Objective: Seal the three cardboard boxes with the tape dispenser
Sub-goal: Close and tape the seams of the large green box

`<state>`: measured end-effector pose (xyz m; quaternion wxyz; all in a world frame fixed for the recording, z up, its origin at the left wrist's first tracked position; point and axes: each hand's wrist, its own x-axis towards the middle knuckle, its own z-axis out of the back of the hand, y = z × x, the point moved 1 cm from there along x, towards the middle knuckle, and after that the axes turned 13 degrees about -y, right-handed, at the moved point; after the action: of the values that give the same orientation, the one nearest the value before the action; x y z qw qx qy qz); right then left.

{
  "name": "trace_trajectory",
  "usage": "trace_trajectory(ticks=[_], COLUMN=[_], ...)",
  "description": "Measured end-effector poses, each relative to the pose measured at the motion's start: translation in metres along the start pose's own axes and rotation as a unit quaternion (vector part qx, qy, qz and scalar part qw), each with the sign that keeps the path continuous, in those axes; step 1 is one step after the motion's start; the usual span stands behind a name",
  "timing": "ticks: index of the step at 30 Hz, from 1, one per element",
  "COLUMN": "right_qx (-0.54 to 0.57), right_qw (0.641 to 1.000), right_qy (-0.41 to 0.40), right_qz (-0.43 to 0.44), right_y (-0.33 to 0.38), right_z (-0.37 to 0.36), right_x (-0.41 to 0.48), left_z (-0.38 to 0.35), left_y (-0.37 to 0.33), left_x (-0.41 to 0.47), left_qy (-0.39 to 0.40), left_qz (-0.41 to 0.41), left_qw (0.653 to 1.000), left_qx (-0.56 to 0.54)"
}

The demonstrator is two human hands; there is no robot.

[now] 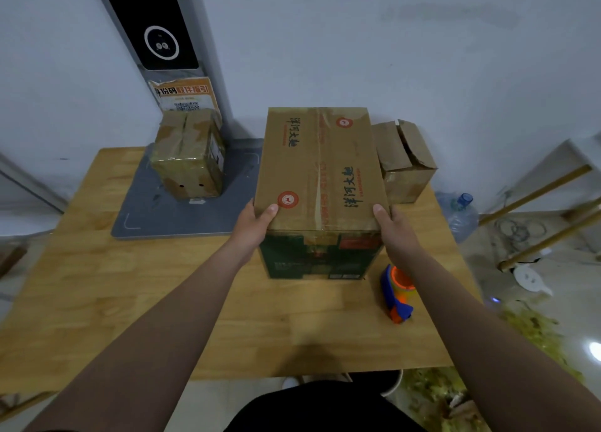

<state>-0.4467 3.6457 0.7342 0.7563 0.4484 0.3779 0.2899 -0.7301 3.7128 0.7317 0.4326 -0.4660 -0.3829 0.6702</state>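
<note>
A tall cardboard box (320,168) with green sides and printed characters stands in the middle of the wooden table (97,301), its top flaps closed. My left hand (255,225) grips its near left top corner, thumb on the lid. My right hand (392,227) grips the near right top corner the same way. A blue and orange tape dispenser (397,293) lies on the table just right of the box, under my right forearm. A smaller taped box (188,158) sits on a grey pad at the left. A third box (406,162), flaps partly open, stands behind on the right.
The grey pad (143,217) belongs to a tall scanner post (156,35) against the white wall. A water jug (460,217) lies on the floor beyond the table's right edge, with wooden rods (540,223) and cables nearby.
</note>
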Motion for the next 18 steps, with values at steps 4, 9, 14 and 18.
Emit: trace_trajectory(ticks=[4,9,14,18], right_qx=[-0.028,-0.143,-0.370,-0.452], right_qw=[0.999,0.980,0.882,0.845], right_qy=[-0.025,-0.029,-0.011,0.024], right_qz=[0.011,0.139,0.290,0.284], right_y=[0.001,0.006,0.029,0.044], right_z=[0.001,0.008,-0.001,-0.033], right_x=[-0.012,-0.027,-0.006,-0.013], left_z=[0.003,0.010,0.001,-0.022], left_y=[-0.002,-0.004,-0.026,-0.038], left_x=[-0.003,-0.008,-0.007,-0.018], left_qy=[-0.003,0.009,0.039,0.071], left_qz=[-0.005,-0.081,-0.243,-0.220], left_qw=[0.998,0.982,0.878,0.863], left_qx=[0.056,0.172,0.409,0.450])
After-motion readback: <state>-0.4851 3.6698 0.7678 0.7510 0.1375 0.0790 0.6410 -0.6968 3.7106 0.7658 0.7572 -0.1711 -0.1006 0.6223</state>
